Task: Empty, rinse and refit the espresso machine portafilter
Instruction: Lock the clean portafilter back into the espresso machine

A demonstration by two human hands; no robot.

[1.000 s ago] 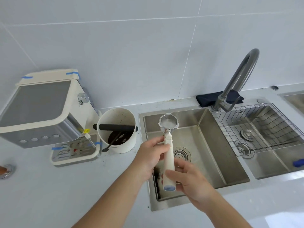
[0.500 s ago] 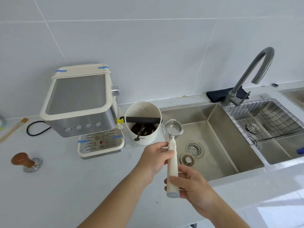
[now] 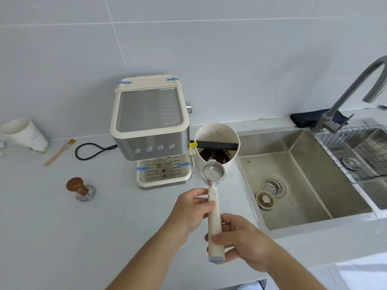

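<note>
Portafilter (image 3: pixel 213 197): I held it level over the counter, basket up and empty, just right of the machine's (image 3: pixel 150 130) tray.
Left hand (image 3: pixel 193 208): I pinched the handle's upper end.
Right hand (image 3: pixel 240 241): I gripped the handle's lower end.
Knock box (image 3: pixel 216 141): touching the machine's right side, grounds inside.

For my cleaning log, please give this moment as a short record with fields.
portafilter: held over counter, basket looks empty
left hand: grips handle near the basket
right hand: grips handle end
espresso machine: portafilter not fitted
knock box: holds dark grounds, beside machine
sink: no water visible at the tap
</note>
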